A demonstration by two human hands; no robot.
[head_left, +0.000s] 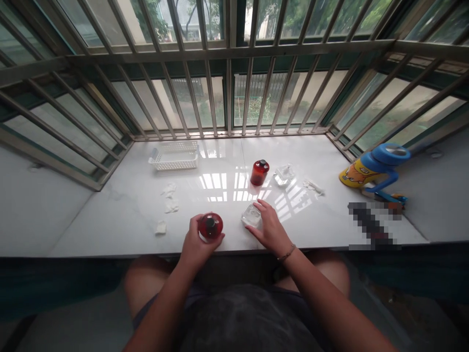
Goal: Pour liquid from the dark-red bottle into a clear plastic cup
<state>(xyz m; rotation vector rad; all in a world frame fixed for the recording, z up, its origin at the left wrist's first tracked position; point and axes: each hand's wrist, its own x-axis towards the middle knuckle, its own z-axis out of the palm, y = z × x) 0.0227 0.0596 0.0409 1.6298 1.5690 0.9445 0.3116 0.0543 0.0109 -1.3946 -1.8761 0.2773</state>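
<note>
Both hands are busy: left grip [198, 244] closed round a red bottle [211, 226], right grip [270, 229] on a clear jar [251, 216], its hold unclear.

A wide window ledge [120, 220] of white stone runs across the front, and it is very shiny (the daylight makes bright window shapes [216, 183] on it). Behind it stand grey metal bars [229, 98] in a close row, crossed by one long rail [227, 50]. Through the glass panes [190, 107] one can see green trees [282, 19] and a pale building wall [322, 93]. A white side wall [36, 205] meets the ledge at the left.
</note>
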